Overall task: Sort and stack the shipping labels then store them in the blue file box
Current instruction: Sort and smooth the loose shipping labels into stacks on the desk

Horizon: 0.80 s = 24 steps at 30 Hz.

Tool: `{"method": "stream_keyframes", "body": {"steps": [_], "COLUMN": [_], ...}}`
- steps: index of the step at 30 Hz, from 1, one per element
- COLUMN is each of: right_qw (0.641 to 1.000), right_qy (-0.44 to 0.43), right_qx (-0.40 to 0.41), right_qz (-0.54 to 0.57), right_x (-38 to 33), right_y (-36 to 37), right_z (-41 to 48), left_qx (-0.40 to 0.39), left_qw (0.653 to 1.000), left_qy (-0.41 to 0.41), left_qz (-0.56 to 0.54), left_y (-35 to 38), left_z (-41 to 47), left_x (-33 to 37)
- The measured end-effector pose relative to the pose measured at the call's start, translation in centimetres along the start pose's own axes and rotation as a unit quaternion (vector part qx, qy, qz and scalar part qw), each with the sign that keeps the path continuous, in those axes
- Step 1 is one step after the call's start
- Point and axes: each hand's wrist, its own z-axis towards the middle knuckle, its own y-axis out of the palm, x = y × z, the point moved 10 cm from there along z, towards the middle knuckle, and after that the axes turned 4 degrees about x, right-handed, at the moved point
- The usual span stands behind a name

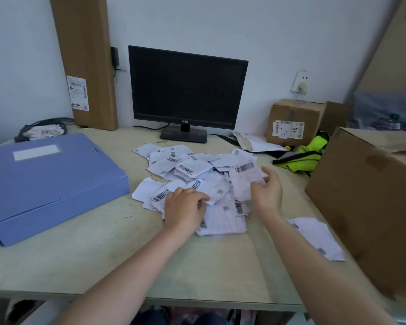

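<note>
I get soft, cool, even light with faint shadows, sharp near the monitor (185,90), smeared and bent far to either side of it.

No readable text on shipping labels (188,168)

A pale wall (291,31) backs a light wooden desk (80,266) holding a dark monitor (185,87).

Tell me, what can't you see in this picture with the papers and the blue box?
Head view:
- Inside the blue file box: its closed lid hides it.
- Words on the shipping labels: too small and blurry.
- Labels under the left hand: the hand covers them.
- The big cardboard box: cut off by the right edge.
</note>
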Motion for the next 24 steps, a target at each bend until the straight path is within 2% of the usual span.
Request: {"method": "stream_keyframes", "body": {"steps": [4,7,9,12,14,17,19,20,22,23,24], "right_qw": [0.996,0.983,0.972,0.951,0.931,0.905,0.906,0.915,0.936,0.943,0.946], "right_qy": [0.015,0.069,0.115,0.174,0.215,0.240,0.216,0.194,0.159,0.149,0.144], "right_qx": [-0.012,-0.032,-0.078,-0.176,-0.221,-0.242,-0.234,-0.223,-0.196,-0.189,-0.188], "right_qz": [0.090,0.164,0.189,0.186,0.197,0.253,0.279,0.273,0.244,0.231,0.222], "right_x": [-1.2,-1.5,-1.6,-1.8,-1.7,-2.1,-2.7,-2.9,-3.1,-3.1,-3.2], "right_y": [0.3,0.8,1.9,4.4,5.9,7.1,7.1,6.8,6.2,5.9,5.9], "right_z": [-0.3,-1.0,-1.7,-3.1,-4.3,-5.5,-5.5,-5.4,-5.1,-5.1,-5.3], "left_qx": [0.067,0.172,0.208,0.176,0.158,0.141,0.117,0.110,0.092,0.066,0.033], "left_qw": [0.995,0.979,0.966,0.952,0.943,0.937,0.928,0.914,0.855,0.827,0.813], "left_qy": [-0.010,-0.017,-0.003,0.021,0.009,-0.022,-0.053,-0.080,-0.158,-0.194,-0.216], "left_qz": [-0.068,-0.107,-0.152,-0.249,-0.292,-0.319,-0.349,-0.383,-0.485,-0.523,-0.540], "left_y": [-1.8,-4.6,-6.1,-6.5,-6.6,-6.7,-6.2,-6.0,-5.5,-5.0,-4.2], "left_z": [0.9,1.1,1.1,1.0,0.7,0.1,-0.2,-0.4,-0.9,-1.1,-1.2], "left_x": [-0.2,-0.6,-0.7,-0.1,0.1,-0.1,-0.5,-0.9,-1.5,-1.5,-1.3]}}
